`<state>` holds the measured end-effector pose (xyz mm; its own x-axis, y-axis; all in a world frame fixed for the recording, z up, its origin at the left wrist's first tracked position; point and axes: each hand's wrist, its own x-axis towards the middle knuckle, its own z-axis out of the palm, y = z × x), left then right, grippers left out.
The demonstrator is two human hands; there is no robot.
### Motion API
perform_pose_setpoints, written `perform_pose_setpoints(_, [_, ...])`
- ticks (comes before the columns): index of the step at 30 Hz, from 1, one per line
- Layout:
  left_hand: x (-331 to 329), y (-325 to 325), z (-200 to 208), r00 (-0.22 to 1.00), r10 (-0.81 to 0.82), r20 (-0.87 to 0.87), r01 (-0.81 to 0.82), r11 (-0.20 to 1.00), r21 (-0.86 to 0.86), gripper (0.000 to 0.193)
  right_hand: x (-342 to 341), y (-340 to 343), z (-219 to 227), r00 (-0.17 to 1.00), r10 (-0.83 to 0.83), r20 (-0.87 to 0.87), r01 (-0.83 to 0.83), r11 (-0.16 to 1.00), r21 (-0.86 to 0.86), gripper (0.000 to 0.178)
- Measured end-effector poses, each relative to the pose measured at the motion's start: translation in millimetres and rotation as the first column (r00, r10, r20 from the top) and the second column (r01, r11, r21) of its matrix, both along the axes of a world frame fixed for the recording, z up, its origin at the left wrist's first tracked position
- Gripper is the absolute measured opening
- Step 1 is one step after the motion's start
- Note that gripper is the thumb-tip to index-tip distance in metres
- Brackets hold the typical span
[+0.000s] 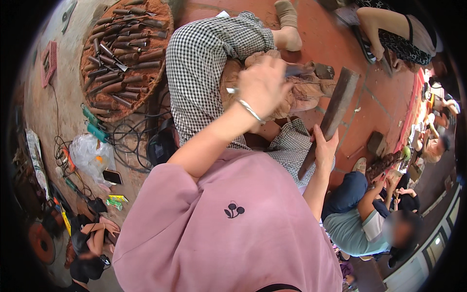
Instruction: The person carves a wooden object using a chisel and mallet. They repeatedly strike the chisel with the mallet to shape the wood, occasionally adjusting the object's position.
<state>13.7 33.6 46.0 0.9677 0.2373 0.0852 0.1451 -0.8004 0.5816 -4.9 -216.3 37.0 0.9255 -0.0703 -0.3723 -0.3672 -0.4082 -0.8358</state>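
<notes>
My left hand [262,87], a bracelet at its wrist, is smeared by motion over a carved piece of brown wood [304,92]. It is closed round what looks like a chisel [294,71]; a dark end sticks out on the right and a bright tip shows on the left. My right hand [325,146] grips a long, square-edged wooden bar [335,104] near its lower part. The bar slants up and to the right, apart from the carving. The carving lies between my legs in checked trousers, partly hidden by my left hand and forearm.
A round tray [168,29] of sawdust bears several wooden-handled chisels [131,56] at the upper left. Black cables [129,141], a plastic bag [91,155] and a phone [112,176] lie below it. A wooden block [376,143] sits on the tiles at right. Other people sit around.
</notes>
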Motion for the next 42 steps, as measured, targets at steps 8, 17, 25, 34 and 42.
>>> perform_pose_setpoints(8, [-6.2,42.9,-17.4,0.995,-0.020,-0.097,0.021,1.000,0.007,0.020,-9.6,-0.7,-5.3,0.998,-0.020,-0.058,0.026,0.995,0.100,0.021])
perform_pose_setpoints(17, [6.3,58.7,-4.5,0.990,0.040,-0.137,-0.050,0.997,-0.066,0.024,-17.9,0.1,-6.4,0.996,-0.053,-0.068,0.060,0.993,0.105,0.022])
perform_pose_setpoints(25, [1.4,50.3,-28.3,0.997,0.072,-0.033,-0.075,0.993,-0.086,0.023,-19.6,2.8,-5.1,0.995,-0.064,-0.073,0.073,0.990,0.125,0.021])
perform_pose_setpoints(34, [23.6,54.6,12.0,0.943,0.237,0.236,-0.133,0.913,-0.385,0.033,-24.5,2.3,-20.1,0.985,-0.115,-0.132,0.142,0.964,0.225,0.024])
perform_pose_setpoints(42, [-36.0,-73.0,-4.1,0.760,-0.620,0.196,0.641,0.662,-0.389,0.017,-36.8,3.1,-26.1,0.968,-0.180,-0.174,0.228,0.920,0.318,0.026])
